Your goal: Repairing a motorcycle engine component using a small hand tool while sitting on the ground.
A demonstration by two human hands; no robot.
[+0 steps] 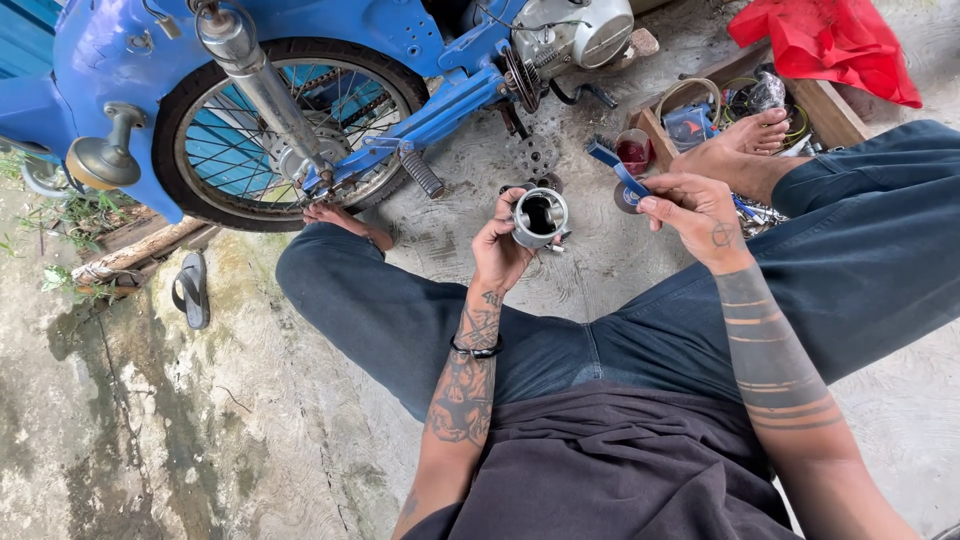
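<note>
Between the person's knees, just above the concrete floor (250, 420), the left hand (497, 245) is wrapped around a small metal cylinder part (540, 217), fingers curled on its wall and its open bore turned up toward the camera. Just right of it, the right hand (697, 208) pinches a blue-handled tool (615, 168) between thumb and fingers, its tip apart from the cylinder; a glass of red liquid (634, 152) and a wooden tray (835, 110) of parts lie beyond. By the look of it, the part is being cleaned or inspected, and bringing the tool to the bore would call for a steady left grip.
</note>
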